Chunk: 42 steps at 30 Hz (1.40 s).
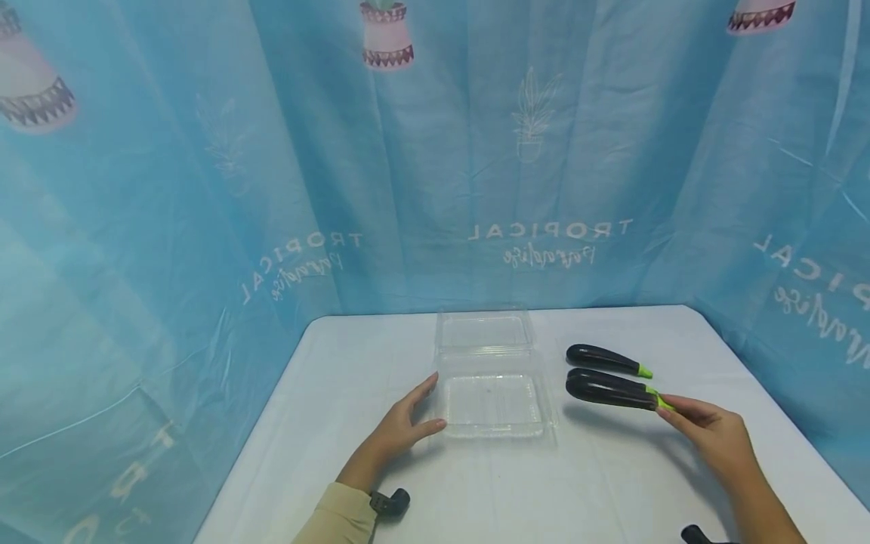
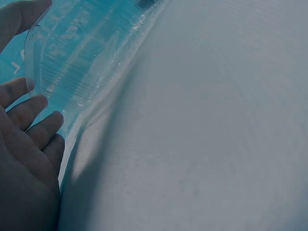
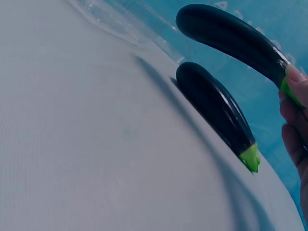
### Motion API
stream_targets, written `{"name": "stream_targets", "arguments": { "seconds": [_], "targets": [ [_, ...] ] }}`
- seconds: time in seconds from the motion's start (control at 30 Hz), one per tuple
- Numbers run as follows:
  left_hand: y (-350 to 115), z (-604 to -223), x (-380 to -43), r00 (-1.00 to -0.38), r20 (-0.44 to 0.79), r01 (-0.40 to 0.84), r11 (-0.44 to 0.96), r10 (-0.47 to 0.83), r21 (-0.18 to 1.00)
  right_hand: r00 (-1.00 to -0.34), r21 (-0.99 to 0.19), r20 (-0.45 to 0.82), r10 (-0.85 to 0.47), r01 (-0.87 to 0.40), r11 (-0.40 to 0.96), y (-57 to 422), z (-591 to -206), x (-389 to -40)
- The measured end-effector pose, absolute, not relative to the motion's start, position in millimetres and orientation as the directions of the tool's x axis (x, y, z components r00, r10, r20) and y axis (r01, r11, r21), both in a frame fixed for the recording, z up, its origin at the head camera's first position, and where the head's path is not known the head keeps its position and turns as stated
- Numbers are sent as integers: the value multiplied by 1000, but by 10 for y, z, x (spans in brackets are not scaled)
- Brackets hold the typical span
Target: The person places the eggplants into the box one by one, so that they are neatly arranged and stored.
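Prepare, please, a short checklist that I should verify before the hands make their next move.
1. Right hand grips an eggplant by its green end: ok.
2. Lid of the clear plastic clamshell open: ok.
3. Clamshell base free of eggplants: ok.
4. Gripped eggplant above the base: not ok; it is to the right.
5. Left hand holding the clamshell firmly: cannot tell; it is at the left edge.

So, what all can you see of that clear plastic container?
The clamshell container looks like thin, transparent plastic with ridged walls. It lies open on the white tabletop, its base in front and its joined lid laid back behind. The left hand is at its left edge, though whether it touches is hard to tell.
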<state>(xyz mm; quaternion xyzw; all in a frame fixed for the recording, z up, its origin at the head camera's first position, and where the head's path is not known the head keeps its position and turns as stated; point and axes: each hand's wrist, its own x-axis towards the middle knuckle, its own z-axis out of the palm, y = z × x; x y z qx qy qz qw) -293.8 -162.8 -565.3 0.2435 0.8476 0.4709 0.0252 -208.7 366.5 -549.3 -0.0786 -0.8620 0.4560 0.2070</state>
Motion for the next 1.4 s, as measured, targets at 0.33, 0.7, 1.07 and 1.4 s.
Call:
{"name": "stream_targets", "arguments": {
  "seconds": [0.33,0.7,1.07,1.4],
  "targets": [
    [-1625,-5661,-2949,-874,196,401,435,444,806,-897,-847,315,310,-118,519,3427,-5354,-2262],
    [-1624,-5653,-2964,-871,202,409,430,448,805,-899,-872,353,259,-216,439,3125,-5262,-2510],
    [-1624,-5642,-2940,-868,198,409,430,456,805,-899,-866,368,236,-239,438,2943,-5269,-2649],
    [-1634,-5655,-2950,-865,203,415,427,460,803,-904,-866,371,212,-254,431,2882,-5233,-2718]
  ]
}}
